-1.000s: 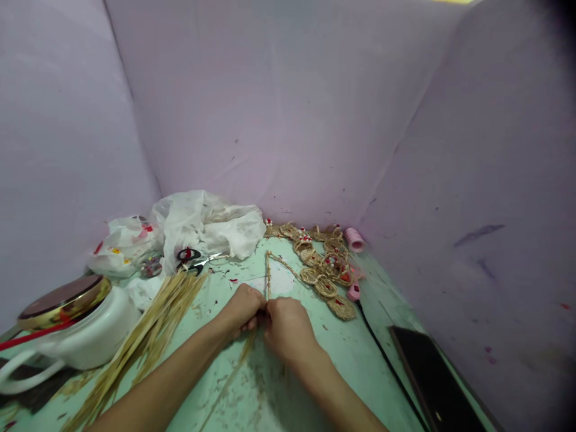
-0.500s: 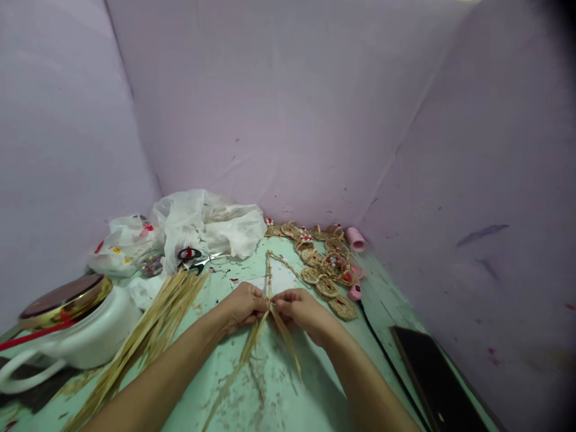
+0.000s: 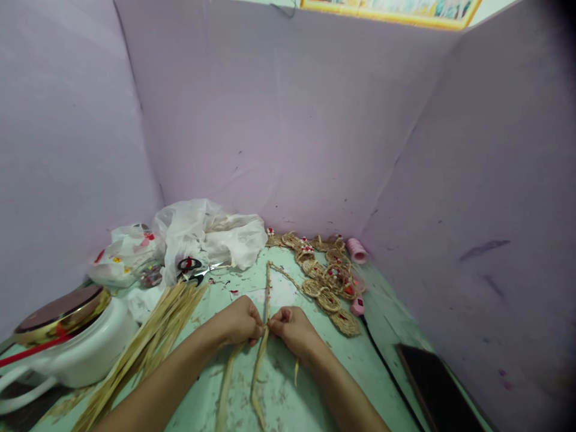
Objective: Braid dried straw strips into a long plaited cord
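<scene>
A thin straw braid (image 3: 269, 291) runs away from my fingers across the table, then bends right toward woven straw pieces. At its near end my left hand (image 3: 245, 321) is closed on a straw strand. Close beside it, my right hand (image 3: 290, 329) pinches another strand between thumb and fingers. Loose strands (image 3: 258, 381) hang from the join toward me, one under the left hand, one in the middle and a short tip below the right. The exact crossing of the strands is partly hidden by my fingers.
Left lie a bundle of dry straw (image 3: 148, 342), scissors (image 3: 198, 273), white plastic bags (image 3: 209, 231) and a white pot (image 3: 99, 354). Right are woven straw rounds (image 3: 328, 299) with red and white beads, a pink spool (image 3: 356, 251), a black cable (image 3: 389, 369) and a dark flat device (image 3: 438, 387).
My hands, pressed together a second ago, spread apart and closed in again at the braid's end. Loose strands have shifted, one now hanging in the middle. The view has tilted slightly upward.
</scene>
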Tool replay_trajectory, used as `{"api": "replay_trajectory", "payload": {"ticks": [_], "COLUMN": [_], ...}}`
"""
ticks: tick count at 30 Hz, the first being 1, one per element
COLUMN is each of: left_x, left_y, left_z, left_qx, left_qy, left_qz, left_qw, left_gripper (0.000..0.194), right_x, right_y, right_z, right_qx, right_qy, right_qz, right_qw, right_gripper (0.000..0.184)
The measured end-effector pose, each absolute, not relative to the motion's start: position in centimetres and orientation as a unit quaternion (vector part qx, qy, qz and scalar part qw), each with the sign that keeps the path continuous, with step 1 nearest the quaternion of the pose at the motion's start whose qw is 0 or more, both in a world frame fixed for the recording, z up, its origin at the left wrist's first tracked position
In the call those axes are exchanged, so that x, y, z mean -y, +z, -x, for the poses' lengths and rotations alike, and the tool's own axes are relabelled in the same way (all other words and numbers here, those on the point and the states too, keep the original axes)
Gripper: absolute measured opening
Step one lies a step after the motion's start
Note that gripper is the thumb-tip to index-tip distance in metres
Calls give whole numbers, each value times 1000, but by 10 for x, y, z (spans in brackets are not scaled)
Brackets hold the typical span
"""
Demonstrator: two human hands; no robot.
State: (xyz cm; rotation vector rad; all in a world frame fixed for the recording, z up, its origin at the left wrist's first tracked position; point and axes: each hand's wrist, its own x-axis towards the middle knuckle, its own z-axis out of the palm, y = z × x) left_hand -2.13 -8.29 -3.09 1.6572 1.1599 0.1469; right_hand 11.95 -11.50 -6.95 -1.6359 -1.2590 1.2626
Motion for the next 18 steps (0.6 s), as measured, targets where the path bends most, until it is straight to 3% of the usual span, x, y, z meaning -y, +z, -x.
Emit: {"api": "replay_trajectory", "payload": {"ticks": [6,11,15,18], "left_x": [104,137,122,99], "left_y": [-25,-26,-13,-5], "left_z": [9,-14,-3,9], "left_qx": [-543,-585,-557,-587], "left_qy": [49,117,64,145], "left_qz": [-716,-760,-759,-656], "left_qw": [436,257,332,451], "left_gripper": [13,3,17,18], "right_x": [121,123,123,124], "right_y": [-58,-57,-55,-49], "right_z": [-114,-113,-117,-123], "right_qx": [444,405,401,411], "right_qy": [519,532,567,606], "right_qz": [626,626,598,570], "right_qw": [376,402,400,372], "right_gripper": [4,4,2,7]}}
